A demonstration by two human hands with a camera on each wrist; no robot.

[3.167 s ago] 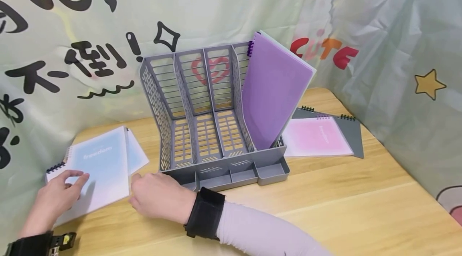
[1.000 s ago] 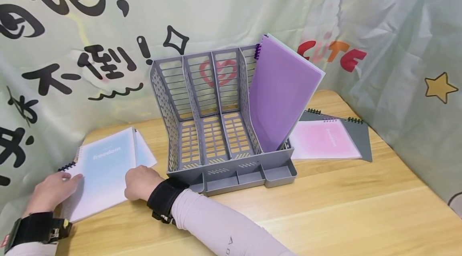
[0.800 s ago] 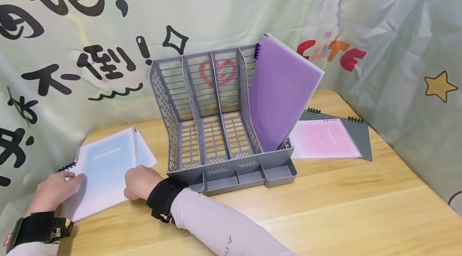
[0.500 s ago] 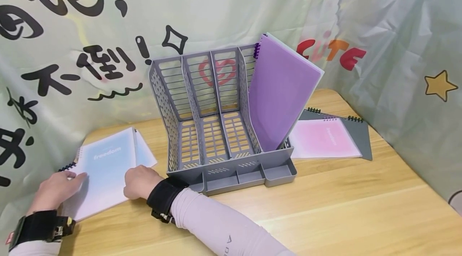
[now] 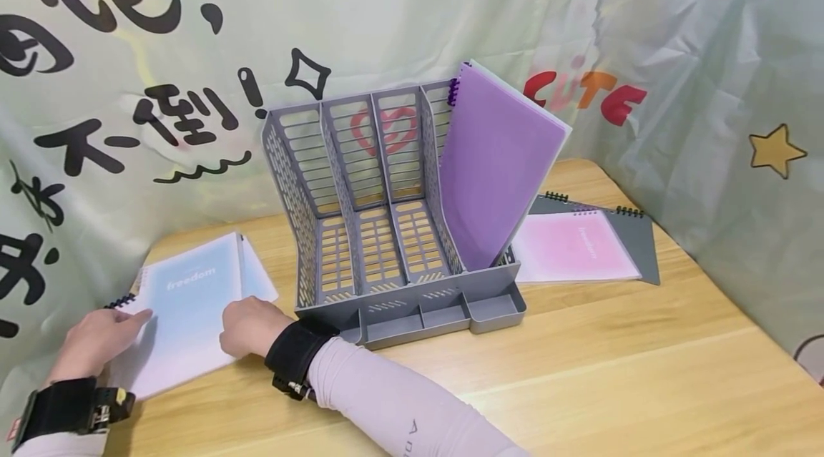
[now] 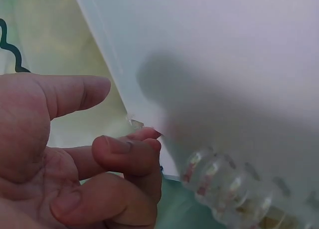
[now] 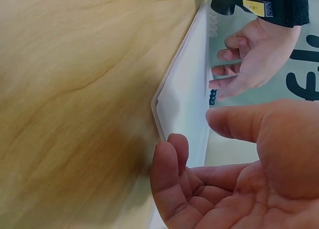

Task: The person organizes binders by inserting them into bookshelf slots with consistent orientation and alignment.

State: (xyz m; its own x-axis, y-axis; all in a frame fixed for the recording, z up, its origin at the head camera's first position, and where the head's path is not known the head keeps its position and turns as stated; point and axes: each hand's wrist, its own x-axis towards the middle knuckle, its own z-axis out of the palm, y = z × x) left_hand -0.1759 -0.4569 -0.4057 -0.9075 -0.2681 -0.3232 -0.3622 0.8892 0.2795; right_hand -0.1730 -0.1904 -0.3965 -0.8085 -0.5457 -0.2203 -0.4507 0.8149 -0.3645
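A blue-white spiral notebook (image 5: 187,314) marked "freedom" lies at the table's left, on top of another light-blue notebook (image 5: 256,272). My left hand (image 5: 99,339) is at its spiral side, thumb apart from the fingers. In the left wrist view a fingertip of the left hand (image 6: 99,154) meets the cover's edge by the clear coil (image 6: 219,186), other fingers loosely bent. My right hand (image 5: 254,325) is at the notebook's right edge. The right wrist view shows the right hand's (image 7: 234,174) fingertips against the page edges (image 7: 162,109), its thumb raised clear of the cover.
A grey file rack (image 5: 370,285) with several slots stands mid-table, small trays along its front. A purple spiral notebook (image 5: 496,171) leans in its rightmost slot. To the right lie a pink notebook (image 5: 579,249) and dark grey ones (image 5: 644,249). A printed curtain (image 5: 386,13) hangs behind.
Since the earliest frame, my right hand has moved left to the notebook's right edge, and the left hand has shifted to its spiral side. Over the last second both hands hardly move.
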